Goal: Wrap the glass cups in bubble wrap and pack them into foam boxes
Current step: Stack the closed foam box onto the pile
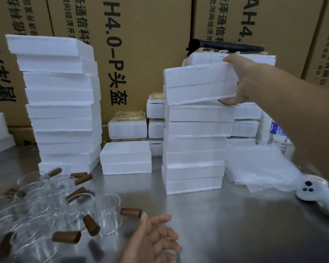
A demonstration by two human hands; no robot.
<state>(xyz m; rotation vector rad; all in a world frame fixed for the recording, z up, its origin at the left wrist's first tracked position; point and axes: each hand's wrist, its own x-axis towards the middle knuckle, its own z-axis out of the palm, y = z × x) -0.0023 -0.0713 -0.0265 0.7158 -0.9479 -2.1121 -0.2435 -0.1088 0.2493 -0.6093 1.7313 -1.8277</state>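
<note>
My right hand (242, 82) grips the right end of a closed white foam box (199, 85), thumb under it and fingers over its top edge. The box sits tilted on top of a stack of foam boxes (194, 149) at the table's middle. My left hand (154, 238) hovers low over the table near the front with its fingers loosely spread, holding nothing. Several glass cups with brown wooden handles (46, 209) stand clustered at the front left. A pile of bubble wrap sheets (258, 168) lies to the right of the stack.
A taller stack of foam boxes (63, 103) rises at the left. Smaller foam boxes (126, 158) sit between the stacks. More boxes stand behind, against cardboard cartons (144, 35). A white controller (315, 194) and a water bottle (277, 133) lie at the right on the steel table (226, 224).
</note>
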